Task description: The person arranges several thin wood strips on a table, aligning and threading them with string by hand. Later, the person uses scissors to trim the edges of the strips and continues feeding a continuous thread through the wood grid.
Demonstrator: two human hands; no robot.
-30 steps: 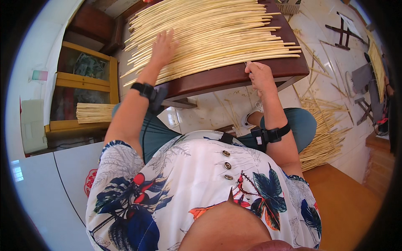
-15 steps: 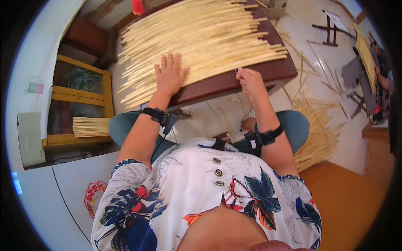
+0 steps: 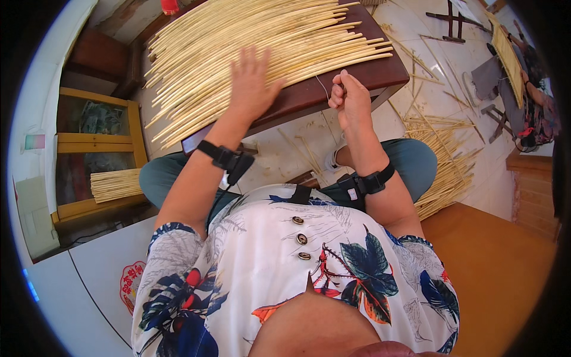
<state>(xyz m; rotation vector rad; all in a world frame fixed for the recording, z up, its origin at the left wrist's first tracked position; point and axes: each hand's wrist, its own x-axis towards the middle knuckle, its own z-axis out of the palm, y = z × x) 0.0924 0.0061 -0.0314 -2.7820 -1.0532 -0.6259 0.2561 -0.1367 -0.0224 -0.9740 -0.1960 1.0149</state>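
At the left we see a yellow-framed cabinet [image 3: 95, 143] with glass doors, and beyond it dark brown furniture [image 3: 95, 56]. Nearer to us on that side lies a white panel [image 3: 104, 247] bearing a red sticker [image 3: 132, 287]. A red object [image 3: 169, 6] shows at the far left. At the far right we find a dark-legged folding stool [image 3: 447, 27], then a co-worker in grey trousers [image 3: 485, 82] beside a pale, flat panel [image 3: 507, 59]. An orange-brown surface [image 3: 488, 268] fills our near right.
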